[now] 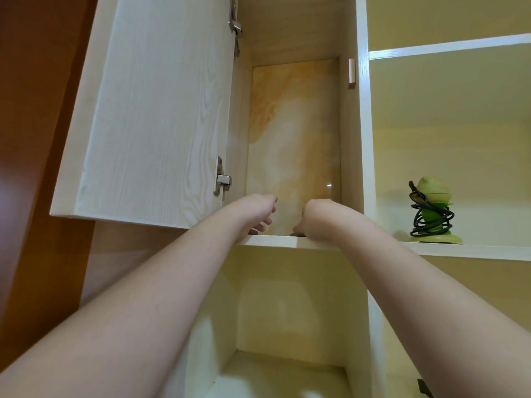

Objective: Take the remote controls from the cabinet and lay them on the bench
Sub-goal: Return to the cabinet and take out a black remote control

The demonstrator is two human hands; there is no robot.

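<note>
Pale woodgrain cabinet [349, 156]; both hands inside, perhaps touching something dark.

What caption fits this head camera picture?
Both hands, left hand and right hand, reach into the open cabinet.

The shelf edge [275, 241] hides the floor of the open cabinet compartment [293, 145], so whatever lies there cannot be seen. Only a small dark sliver [296, 234] shows beside the right hand [316, 219]; too little is visible to identify it. The right fingers curl out of sight behind the hand, so its grip cannot be judged. The left hand's [255, 214] fingertips drop behind the edge. The cabinet door [155, 110] is cut off at the top.
</note>
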